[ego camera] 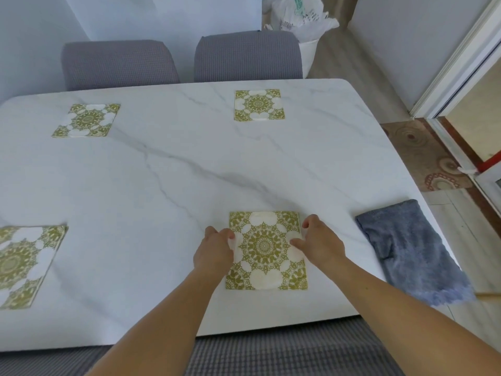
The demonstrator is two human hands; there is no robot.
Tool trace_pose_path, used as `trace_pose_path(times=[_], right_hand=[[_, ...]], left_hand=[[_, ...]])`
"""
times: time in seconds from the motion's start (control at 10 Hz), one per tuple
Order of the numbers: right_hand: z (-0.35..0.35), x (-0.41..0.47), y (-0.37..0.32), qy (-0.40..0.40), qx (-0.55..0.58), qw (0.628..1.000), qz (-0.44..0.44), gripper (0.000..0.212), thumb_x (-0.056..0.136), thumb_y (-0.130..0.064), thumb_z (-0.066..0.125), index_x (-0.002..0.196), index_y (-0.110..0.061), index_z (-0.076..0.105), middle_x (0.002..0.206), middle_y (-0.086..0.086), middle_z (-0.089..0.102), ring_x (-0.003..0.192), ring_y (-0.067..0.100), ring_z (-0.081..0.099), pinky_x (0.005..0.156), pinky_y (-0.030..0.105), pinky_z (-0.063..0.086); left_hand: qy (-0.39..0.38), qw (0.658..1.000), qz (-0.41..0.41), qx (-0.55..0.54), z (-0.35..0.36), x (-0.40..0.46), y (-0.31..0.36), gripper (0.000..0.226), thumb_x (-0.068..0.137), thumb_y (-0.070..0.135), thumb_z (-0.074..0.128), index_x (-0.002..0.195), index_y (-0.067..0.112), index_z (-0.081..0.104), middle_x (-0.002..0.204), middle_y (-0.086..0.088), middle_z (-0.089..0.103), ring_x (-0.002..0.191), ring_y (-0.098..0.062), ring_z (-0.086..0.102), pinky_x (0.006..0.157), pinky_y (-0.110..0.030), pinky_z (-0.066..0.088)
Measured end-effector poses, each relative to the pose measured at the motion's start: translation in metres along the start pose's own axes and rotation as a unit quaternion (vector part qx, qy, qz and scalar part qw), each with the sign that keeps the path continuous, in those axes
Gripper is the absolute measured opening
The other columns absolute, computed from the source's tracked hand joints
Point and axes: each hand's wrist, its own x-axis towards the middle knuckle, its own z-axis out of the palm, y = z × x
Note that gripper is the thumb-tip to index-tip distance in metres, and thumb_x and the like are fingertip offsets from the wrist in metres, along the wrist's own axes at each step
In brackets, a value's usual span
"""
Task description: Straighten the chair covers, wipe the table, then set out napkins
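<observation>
The napkin stage is the step in hand, and it looks close to finished. 4 patterned napkins lie on the marble table (pixel 168 169): a far-left napkin (pixel 86 120) and a far-right napkin (pixel 259 105) in front of the 2 grey covered chairs (pixel 248 57), a near-left napkin (pixel 25 263) partly cut by the frame edge, and the near-right napkin (pixel 267 251) between the person's hands.

The left hand (pixel 215 249) rests at the napkin's left edge with its fingers curled loosely, fingertips touching the paper. The right hand (pixel 318 244) lies over the right edge, thumb pressing the paper and fingers bent above its upper corner. Neither hand clearly pinches it; both seem to be nudging it square.

The grey cloth (pixel 406 251) lies folded near the table's right edge, well apart from the hands, so the wiping appears done. The chair covers look smooth.

Next, the napkin likely needs only a slight turn to sit parallel with the near table edge, then release with flat fingers so the thin paper does not drag or crease.
</observation>
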Motion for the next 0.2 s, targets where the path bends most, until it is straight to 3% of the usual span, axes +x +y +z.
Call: trace_pose_path(times=[0.1,0.2], right_hand=[[-0.0023,-0.0016,0.0023,-0.005,0.012,1.0,-0.003,0.035,0.088,-0.04,0.06,0.112,-0.017,0.049,0.095,-0.006,0.054,0.084,0.016,0.053,0.072,0.03,0.044],[-0.0061,-0.004,0.0035,-0.004,0.008,1.0,-0.011,0.029,0.09,-0.037,0.056,0.112,-0.019,0.052,0.093,-0.006,0.054,0.087,0.016,0.054,0.076,0.032,0.047]], left_hand=[[-0.016,1.0,0.001,-0.016,-0.0024,-0.0003,-0.0037,0.045,0.091,0.006,0.049,0.132,0.025,0.047,0.126,-0.006,0.038,0.073,-0.017,0.056,0.067,-0.026,0.045],[-0.022,0.999,0.01,-0.032,-0.0067,-0.0051,-0.0082,0.046,0.091,0.007,0.05,0.133,0.025,0.047,0.126,-0.006,0.041,0.092,-0.02,0.061,0.072,-0.026,0.046]])
